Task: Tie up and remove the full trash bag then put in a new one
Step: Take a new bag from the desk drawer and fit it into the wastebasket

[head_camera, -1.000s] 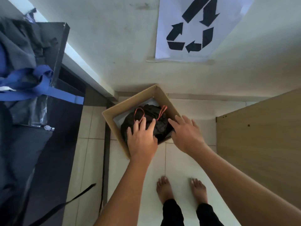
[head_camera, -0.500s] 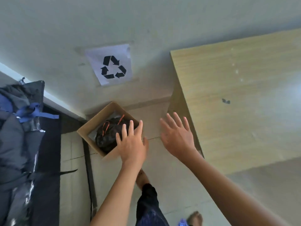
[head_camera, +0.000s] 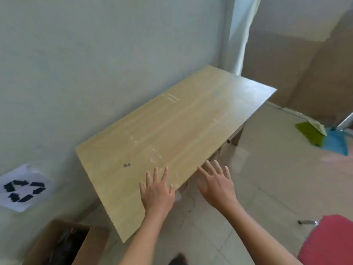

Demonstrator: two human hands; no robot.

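sign (head_camera: 23, 189) taped on wall to mark bin spot | box (head_camera: 47, 243) kept below it, dark bag (head_camera: 71, 240) seen inside, untied | left hand (head_camera: 157, 194) grip apart, empty, over counter (head_camera: 172, 131) | right hand (head_camera: 216, 185) grip apart, empty, past counter edge

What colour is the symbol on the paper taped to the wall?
Black, on white paper, clearest in the head view.

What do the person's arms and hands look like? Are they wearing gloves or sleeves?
No gloves and no sleeves show. The left hand and the right hand are bare, and both forearms are bare as far as the bottom edge of the picture. I see no rings, watch or bracelets, though the picture is a bit blurry.
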